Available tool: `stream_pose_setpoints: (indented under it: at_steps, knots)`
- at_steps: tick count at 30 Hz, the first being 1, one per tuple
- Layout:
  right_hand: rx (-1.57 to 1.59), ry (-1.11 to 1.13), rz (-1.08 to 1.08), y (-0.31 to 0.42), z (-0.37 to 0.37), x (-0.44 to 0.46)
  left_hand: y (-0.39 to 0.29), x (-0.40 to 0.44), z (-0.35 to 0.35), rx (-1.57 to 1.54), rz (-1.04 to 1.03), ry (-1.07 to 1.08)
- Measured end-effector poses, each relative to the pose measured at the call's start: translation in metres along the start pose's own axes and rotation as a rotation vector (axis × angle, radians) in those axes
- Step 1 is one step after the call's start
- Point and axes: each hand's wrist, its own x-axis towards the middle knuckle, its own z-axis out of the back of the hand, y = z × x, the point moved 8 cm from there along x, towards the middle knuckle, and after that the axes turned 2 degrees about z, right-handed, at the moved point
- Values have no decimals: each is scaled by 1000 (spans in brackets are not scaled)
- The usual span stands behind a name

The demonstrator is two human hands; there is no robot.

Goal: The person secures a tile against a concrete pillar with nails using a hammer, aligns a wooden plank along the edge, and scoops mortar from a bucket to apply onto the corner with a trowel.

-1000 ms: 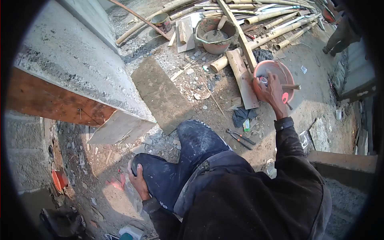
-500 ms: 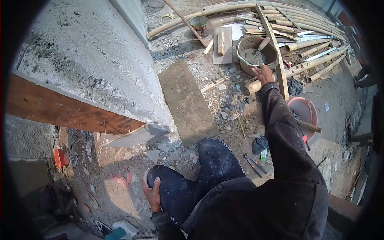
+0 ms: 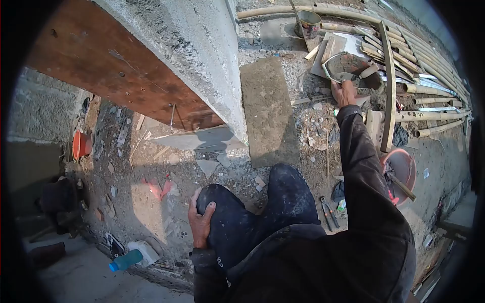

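My right hand point(image 3: 345, 93) is closed at the near side of the mortar bucket point(image 3: 365, 96), on its pale handle point(image 3: 326, 68); the fingertips are partly hidden. The bucket looks tilted, with grey mortar and a wooden-handled tool point(image 3: 369, 70) inside. My left hand point(image 3: 200, 222) rests on my left knee, thumb apart from the fingers and holding nothing. A reddish basin point(image 3: 410, 170) with a wooden-handled tool point(image 3: 402, 187) stands to the right of my right sleeve. Pliers point(image 3: 329, 214) lie on the ground near my right thigh.
A concrete column point(image 3: 202, 55) and brown board point(image 3: 126, 76) stand at upper left. A flat slab point(image 3: 269, 108) lies ahead. Bamboo poles point(image 3: 434, 90) and a long plank point(image 3: 388, 91) lie at right. A small bucket point(image 3: 308, 25) is farther off; a bottle point(image 3: 126, 259) lies lower left.
My right hand has gone from the reddish basin to the mortar bucket and closed on its handle. The bucket now leans, and the view has turned. My left hand has stayed on the knee.
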Motion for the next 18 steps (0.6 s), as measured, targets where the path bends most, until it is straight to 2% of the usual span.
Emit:
stream_pose_setpoints:
  at_steps: [1, 3, 5, 7, 9, 11, 13, 18]
  knots:
    - [372, -121, -140, 5, -17, -47, 1, 0, 0, 1, 1, -1]
    - [559, -192, -223, 6, -33, -108, 2, 0, 0, -6, -23, -2]
    - [527, -162, -288, -29, -21, -129, 13, 3, 1, -3, -28, 12]
    - [485, -336, -312, -32, -3, -172, 15, 5, 0, -4, -50, 36]
    - [536, -288, -238, -34, 23, -183, 17, 4, 2, 21, -59, 21]
    - [488, -375, -292, -9, 50, -217, 24, 6, 4, 16, -80, 33]
    - [414, -262, -306, -10, 81, -222, 29, 7, 7, 6, -95, 42]
    - [229, -219, -320, -16, 139, -248, 34, 7, 15, -4, -120, 14]
